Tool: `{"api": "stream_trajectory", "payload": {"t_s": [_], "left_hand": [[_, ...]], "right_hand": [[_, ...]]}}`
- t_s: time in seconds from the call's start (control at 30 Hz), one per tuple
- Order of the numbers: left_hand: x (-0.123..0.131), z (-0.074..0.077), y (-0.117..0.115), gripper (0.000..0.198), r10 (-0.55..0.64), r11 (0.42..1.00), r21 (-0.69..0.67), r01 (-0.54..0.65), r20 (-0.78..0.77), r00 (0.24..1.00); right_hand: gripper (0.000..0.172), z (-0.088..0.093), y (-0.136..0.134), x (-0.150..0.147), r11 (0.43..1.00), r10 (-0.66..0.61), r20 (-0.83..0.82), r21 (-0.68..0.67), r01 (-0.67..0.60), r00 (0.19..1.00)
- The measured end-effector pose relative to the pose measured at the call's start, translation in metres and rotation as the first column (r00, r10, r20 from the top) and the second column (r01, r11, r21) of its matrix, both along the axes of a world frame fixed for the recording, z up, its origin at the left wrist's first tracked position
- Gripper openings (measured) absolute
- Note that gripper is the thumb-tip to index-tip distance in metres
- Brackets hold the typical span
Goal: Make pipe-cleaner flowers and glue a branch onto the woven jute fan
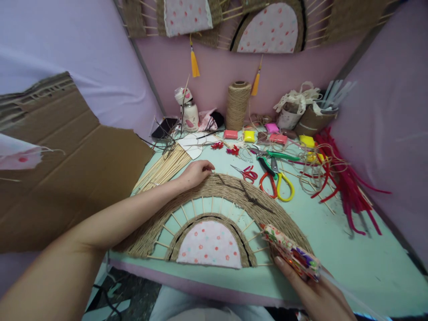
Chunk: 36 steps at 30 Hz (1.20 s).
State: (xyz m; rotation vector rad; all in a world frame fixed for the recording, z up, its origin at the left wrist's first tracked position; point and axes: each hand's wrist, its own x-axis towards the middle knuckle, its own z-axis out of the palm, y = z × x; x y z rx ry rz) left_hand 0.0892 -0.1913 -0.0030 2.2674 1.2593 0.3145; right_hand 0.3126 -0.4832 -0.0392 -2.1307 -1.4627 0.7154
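A half-round woven twine fan (290, 218) lies before me, with thin sticks as ribs and an inner white half-circle of dotted cloth (209, 244) edged by a black line. Dark twigs (256, 201) lie along its outer band. My left hand (199, 173) is at the band's top edge, fingers curled together; what is between them, if anything, is hidden. My right hand (312, 287) grips a glue gun (294, 254) with a flowery cover, its nozzle over the fan's right side and a clear glue stick at its back.
Small red scissors (249, 174), pliers and cutters (277, 176) lie behind the fan. Further back are a twine spool (238, 104), clay packets (249, 136), bamboo sticks (163, 167) and cups (316, 120). Red strips (354, 191) lie right, cardboard (67, 178) stands left.
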Motion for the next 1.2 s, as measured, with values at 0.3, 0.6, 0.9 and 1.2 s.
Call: {"api": "stream_trajectory", "payload": {"t_s": [0.3,0.6,0.9,1.2], "left_hand": [[0.011,0.005,0.016,0.016,-0.427,0.888,0.168,0.427,-0.039,0.903],[0.021,-0.002,0.027,0.019,-0.639,0.730,0.182,0.659,-0.157,0.753],[0.010,0.008,0.024,0.016,-0.500,0.832,0.140,0.536,-0.226,0.836],[0.005,0.016,0.009,0.006,-0.105,0.986,-0.102,0.134,0.252,0.962]], "right_hand": [[0.044,-0.005,-0.004,-0.003,0.997,-0.008,0.007,0.081,0.007,1.000],[0.036,-0.006,-0.012,-0.002,0.981,-0.057,0.037,0.185,0.049,0.998],[0.034,0.003,-0.013,-0.008,0.973,-0.041,-0.004,0.227,0.041,0.999],[0.044,0.015,-0.003,-0.010,0.991,-0.038,-0.049,0.126,0.044,0.998]]}}
